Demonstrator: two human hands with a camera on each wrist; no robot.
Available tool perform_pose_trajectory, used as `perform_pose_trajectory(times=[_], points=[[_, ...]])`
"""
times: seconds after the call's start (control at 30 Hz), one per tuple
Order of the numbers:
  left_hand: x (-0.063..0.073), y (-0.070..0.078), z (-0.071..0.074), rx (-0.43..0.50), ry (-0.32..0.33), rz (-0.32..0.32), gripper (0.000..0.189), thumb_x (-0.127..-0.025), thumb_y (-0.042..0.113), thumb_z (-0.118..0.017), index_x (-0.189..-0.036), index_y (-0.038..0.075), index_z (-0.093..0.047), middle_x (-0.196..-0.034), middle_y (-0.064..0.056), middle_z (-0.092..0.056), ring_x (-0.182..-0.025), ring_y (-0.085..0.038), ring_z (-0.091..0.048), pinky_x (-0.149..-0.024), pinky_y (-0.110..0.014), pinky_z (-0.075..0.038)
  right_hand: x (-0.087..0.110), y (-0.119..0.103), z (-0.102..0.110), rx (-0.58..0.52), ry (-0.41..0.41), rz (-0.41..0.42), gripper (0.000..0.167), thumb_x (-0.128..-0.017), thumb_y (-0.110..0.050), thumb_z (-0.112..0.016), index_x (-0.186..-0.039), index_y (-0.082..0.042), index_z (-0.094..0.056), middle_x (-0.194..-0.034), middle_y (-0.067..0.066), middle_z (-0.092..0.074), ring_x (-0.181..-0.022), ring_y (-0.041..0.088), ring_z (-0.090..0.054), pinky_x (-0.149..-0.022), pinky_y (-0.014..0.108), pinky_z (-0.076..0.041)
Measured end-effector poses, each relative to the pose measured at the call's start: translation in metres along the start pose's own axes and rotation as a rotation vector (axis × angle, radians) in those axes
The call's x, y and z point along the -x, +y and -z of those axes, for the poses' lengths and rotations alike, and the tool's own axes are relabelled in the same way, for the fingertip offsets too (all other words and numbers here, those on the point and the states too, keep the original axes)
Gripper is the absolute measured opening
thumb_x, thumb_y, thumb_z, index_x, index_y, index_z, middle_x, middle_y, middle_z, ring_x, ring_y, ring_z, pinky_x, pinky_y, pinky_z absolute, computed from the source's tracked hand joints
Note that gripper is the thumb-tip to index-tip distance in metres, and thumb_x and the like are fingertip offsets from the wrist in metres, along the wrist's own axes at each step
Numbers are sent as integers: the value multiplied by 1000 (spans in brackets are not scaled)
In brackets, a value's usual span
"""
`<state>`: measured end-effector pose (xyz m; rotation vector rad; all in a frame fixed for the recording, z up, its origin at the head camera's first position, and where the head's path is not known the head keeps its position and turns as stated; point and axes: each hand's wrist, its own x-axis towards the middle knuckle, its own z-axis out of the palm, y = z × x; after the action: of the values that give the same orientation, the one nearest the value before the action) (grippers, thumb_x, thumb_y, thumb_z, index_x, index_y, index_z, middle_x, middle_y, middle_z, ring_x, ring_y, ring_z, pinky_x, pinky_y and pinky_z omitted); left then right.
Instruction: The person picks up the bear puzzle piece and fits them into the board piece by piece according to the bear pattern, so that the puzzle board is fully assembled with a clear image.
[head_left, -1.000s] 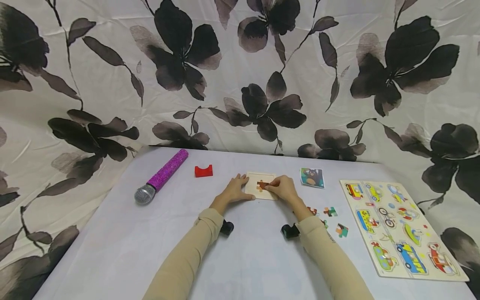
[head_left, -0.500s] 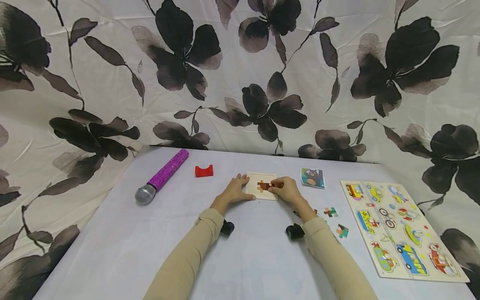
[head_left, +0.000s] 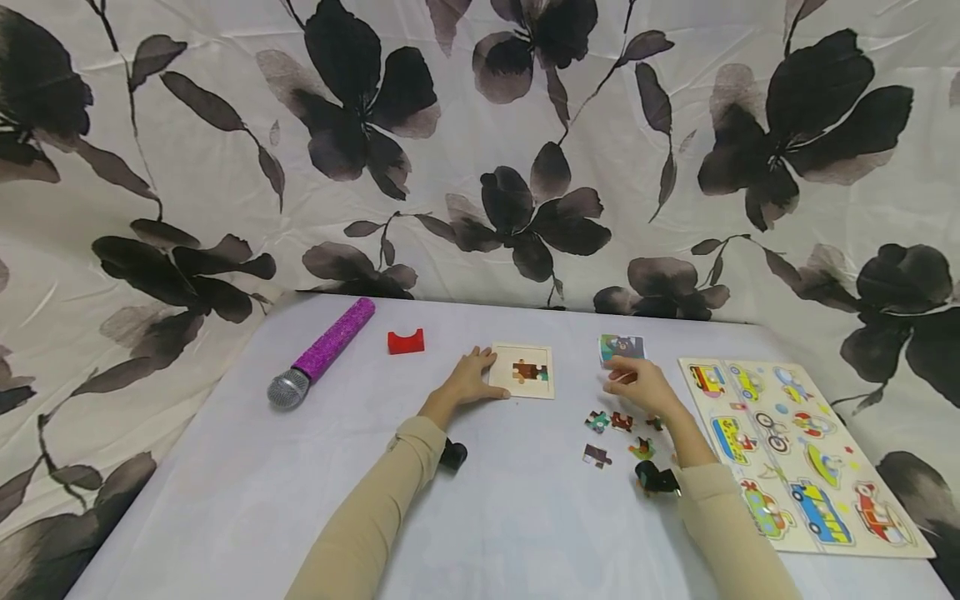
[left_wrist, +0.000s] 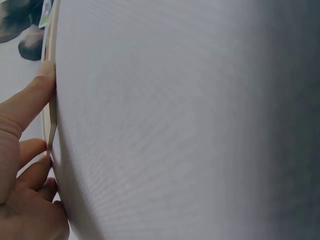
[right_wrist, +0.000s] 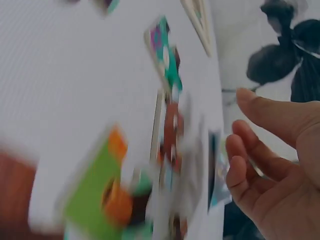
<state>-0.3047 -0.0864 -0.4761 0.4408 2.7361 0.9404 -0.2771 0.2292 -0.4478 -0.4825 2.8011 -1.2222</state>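
Observation:
A small wooden jigsaw tray (head_left: 500, 353) lies mid-table, with joined brown puzzle pieces (head_left: 529, 371) set in it. My left hand (head_left: 468, 377) grips its left corner, thumb along the near edge and fingers at the side; the left wrist view shows the thumb (left_wrist: 31, 102) against the thin tray edge (left_wrist: 52, 112). My right hand (head_left: 641, 387) is to the right, over the table just in front of a bear picture card (head_left: 622, 346) and partly covering it. Thumb and fingers of the right hand (right_wrist: 280, 160) stand apart with nothing between them.
Loose puzzle pieces (head_left: 621, 422) lie scattered below the right hand, one grey-brown piece (head_left: 597, 455) nearest the front. A large wooden vehicle puzzle board (head_left: 817, 537) fills the right side. At the left are a glittery purple microphone (head_left: 330, 346) and a red block (head_left: 406, 342).
My right hand has let go of a brown puzzle piece at the tray and moved right, over the loose pieces. The left hand stays on the tray.

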Motion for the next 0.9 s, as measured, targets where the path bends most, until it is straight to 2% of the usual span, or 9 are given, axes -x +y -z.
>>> perform_pose_trajectory(times=[0.17, 0.3, 0.43, 0.53, 0.63, 0.77, 0.9], points=[[2, -1, 1, -9, 1, 9, 83, -78, 31, -76, -142, -3, -36, -151, -18, -28, -143, -35, -13, -116, -47, -12, 25, 14, 18, 22, -103, -88, 45, -83, -11, -70, -119, 12, -56, -98, 22, -64, -84, 25, -59, -60, 27, -49], [2, -1, 1, -4, 5, 10, 83, -78, 31, -76, -142, -4, -36, -151, -18, -28, -143, -35, -14, -116, -47, -13, 38, 22, 19, 45, -137, -144, 47, -80, -19, -75, -115, 8, -61, -93, 14, -64, -79, 18, -53, -65, 25, -46], [2, -1, 0, 5, 1, 17, 84, -78, 31, -77, -143, -3, -35, -152, -17, -27, -143, -33, -13, -116, -46, -12, 44, 26, 14, 83, -139, -193, 52, -76, -30, -78, -115, 2, -64, -94, 9, -62, -79, 17, -48, -67, 27, -41], [2, -1, -1, 10, -4, 24, 84, -78, 31, -77, -143, -2, -35, -152, -15, -27, -143, -32, -12, -116, -46, -11, 45, 27, 10, 111, -138, -197, 50, -75, -31, -79, -112, 1, -66, -97, 9, -63, -79, 19, -47, -67, 29, -40], [0, -2, -2, 17, 2, 20, 84, -78, 32, -77, -143, -2, -35, -152, -16, -27, -143, -33, -12, -116, -47, -12, 45, 26, 8, 127, -130, -189, 41, -76, -26, -78, -105, 1, -69, -95, 10, -64, -78, 20, -47, -66, 29, -41], [-1, -2, -3, 18, 6, 19, 84, -78, 32, -77, -143, -2, -36, -152, -16, -27, -143, -33, -12, -116, -47, -12, 44, 25, 8, 129, -104, -187, 29, -76, -21, -78, -96, 0, -71, -86, 7, -60, -76, 20, -47, -64, 29, -40], [-1, 0, -1, 18, 3, 18, 84, -78, 31, -77, -143, -2, -35, -152, -16, -27, -143, -33, -12, -116, -46, -11, 42, 24, 7, 105, -58, -150, 21, -77, -16, -77, -88, -2, -67, -79, 3, -60, -72, 17, -49, -63, 27, -43]])
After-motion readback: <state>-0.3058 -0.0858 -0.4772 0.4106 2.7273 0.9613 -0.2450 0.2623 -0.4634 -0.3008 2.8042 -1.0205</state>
